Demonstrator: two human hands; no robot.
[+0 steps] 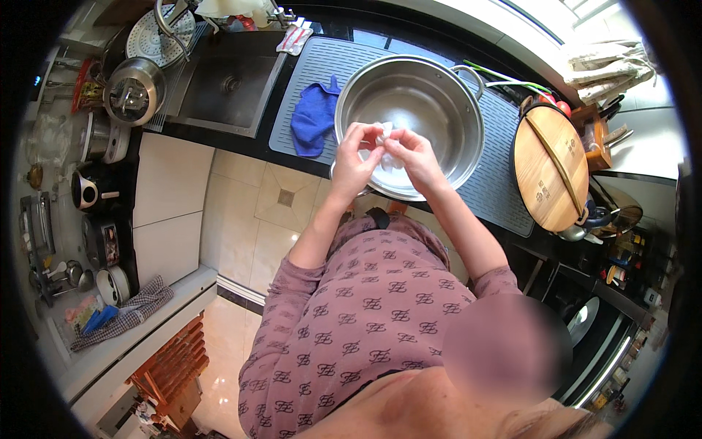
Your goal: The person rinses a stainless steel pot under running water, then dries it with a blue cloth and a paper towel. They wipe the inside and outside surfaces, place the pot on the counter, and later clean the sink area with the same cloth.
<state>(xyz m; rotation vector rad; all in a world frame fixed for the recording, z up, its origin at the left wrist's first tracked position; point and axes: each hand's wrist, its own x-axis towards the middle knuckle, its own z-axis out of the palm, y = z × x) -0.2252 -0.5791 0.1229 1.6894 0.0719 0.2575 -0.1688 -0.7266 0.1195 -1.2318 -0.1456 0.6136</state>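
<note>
Over the near part of a large stainless steel pot (463, 148), my left hand (356, 159) and my right hand (414, 156) meet at the fingertips. Between them they pinch a small white crumpled piece (387, 130), which looks like thin plastic; its exact kind is hard to tell. Below the fingers hangs a pale, partly translucent part (390, 162), half hidden by my hands. The pot has no lid on, and its bare metal bottom shows. It stands on a grey ribbed drying mat (499, 203). A blue cloth (313, 120) lies just left of the pot.
Left of the mat is a steel sink (230, 82), with a lidded pot (134, 90) and a perforated white disc (160, 35) beyond. To the right stand a round wooden lid (551, 164), a knife block (595, 137), green onions (513, 83) and a wrapped bundle (609, 71).
</note>
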